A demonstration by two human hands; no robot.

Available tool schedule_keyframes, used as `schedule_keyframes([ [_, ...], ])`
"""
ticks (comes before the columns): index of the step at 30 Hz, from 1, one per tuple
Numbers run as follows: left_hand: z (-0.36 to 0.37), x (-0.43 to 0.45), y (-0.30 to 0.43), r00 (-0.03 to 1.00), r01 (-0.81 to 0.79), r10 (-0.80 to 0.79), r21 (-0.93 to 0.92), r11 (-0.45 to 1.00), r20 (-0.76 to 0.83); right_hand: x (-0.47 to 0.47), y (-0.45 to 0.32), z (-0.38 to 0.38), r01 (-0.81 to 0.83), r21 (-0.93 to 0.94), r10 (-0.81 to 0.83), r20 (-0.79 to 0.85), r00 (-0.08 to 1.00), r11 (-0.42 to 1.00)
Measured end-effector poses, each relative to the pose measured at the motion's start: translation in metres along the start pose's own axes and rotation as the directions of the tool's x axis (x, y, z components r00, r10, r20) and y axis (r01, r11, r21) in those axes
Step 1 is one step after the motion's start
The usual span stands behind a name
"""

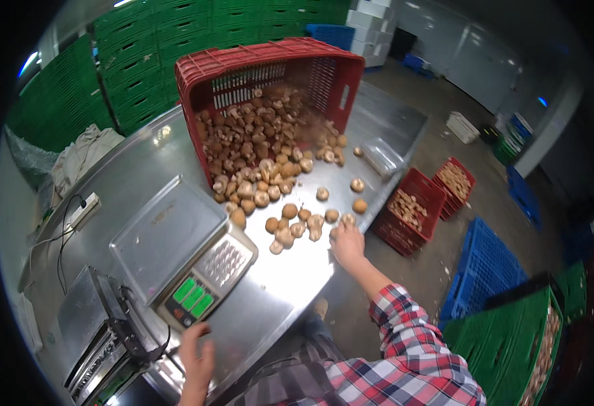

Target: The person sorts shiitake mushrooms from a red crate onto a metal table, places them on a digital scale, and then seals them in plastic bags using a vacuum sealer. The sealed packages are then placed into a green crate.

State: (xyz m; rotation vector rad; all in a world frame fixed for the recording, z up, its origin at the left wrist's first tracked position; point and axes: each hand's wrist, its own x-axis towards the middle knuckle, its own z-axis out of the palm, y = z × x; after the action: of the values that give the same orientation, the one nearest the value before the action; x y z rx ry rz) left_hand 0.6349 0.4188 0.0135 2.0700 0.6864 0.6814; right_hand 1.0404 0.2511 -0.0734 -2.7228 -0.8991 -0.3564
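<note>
My right hand (pixel 347 244) is at the table's near right edge, its fingertips at a mushroom (pixel 347 218). Whether the fingers grip it cannot be made out. Just left of that hand, several loose mushrooms (pixel 284 236) lie in a cluster on the steel table (pixel 282 289). Behind them a red plastic crate (pixel 271 49) rests on its side, and a heap of brown mushrooms (pixel 256 137) spills from its mouth. My left hand (pixel 197 358) is empty, fingers apart, just below the lit display of a digital scale (pixel 193 294). Nothing lies on the scale's metal pan (pixel 170 238).
A steel appliance (pixel 94 325) with a cable stands left of the scale, near a power strip (pixel 85 210). A clear plastic pack (pixel 382 156) lies at the right edge. Red crates of mushrooms (pixel 408 210) and a blue pallet (pixel 482 269) are on the floor. Green crates (pixel 139 56) rise behind.
</note>
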Motion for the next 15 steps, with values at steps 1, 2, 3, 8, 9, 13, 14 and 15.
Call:
schedule_keyframes([
  [1, 0.036, 0.022, 0.004, 0.992, -0.105, 0.101, 0.059, 0.993, 0.082, 0.008, 0.03, 0.028, 0.03, -0.109, -0.044, -0.12, 0.992, 0.994],
  [2, 0.071, 0.043, 0.006, 0.986, -0.092, 0.081, 0.073, 0.993, 0.148, 0.023, 0.045, 0.031, 0.108, -0.14, -0.099, 0.07, 0.993, 0.984],
  [3, 0.099, 0.063, 0.008, 0.975, -0.088, 0.066, 0.094, 0.992, 0.21, 0.04, 0.048, 0.026, 0.19, -0.154, -0.149, 0.246, 0.958, 0.97],
  [8, 0.206, 0.154, 0.016, 0.939, -0.222, 0.13, 0.271, 0.937, 0.32, 0.107, 0.046, 0.007, -0.016, 0.367, -0.131, 0.371, 0.919, 0.93],
  [9, 0.22, 0.174, 0.016, 0.941, -0.231, 0.134, 0.298, 0.926, 0.312, 0.122, 0.046, 0.005, -0.037, 0.392, -0.136, 0.404, 0.905, 0.919],
  [13, 0.243, 0.273, -0.001, 0.973, -0.225, 0.163, 0.523, 0.822, 0.161, 0.189, 0.094, 0.03, 0.093, 0.521, -0.195, 0.145, 0.97, 0.848],
  [14, 0.242, 0.298, -0.007, 0.984, -0.175, 0.154, 0.572, 0.801, 0.085, 0.209, 0.117, 0.026, 0.174, 0.45, -0.172, -0.047, 0.984, 0.876],
  [15, 0.238, 0.323, -0.021, 0.985, -0.14, 0.173, 0.664, 0.735, 0.016, 0.235, 0.14, 0.019, 0.25, 0.365, -0.168, -0.242, 0.956, 0.897],
])
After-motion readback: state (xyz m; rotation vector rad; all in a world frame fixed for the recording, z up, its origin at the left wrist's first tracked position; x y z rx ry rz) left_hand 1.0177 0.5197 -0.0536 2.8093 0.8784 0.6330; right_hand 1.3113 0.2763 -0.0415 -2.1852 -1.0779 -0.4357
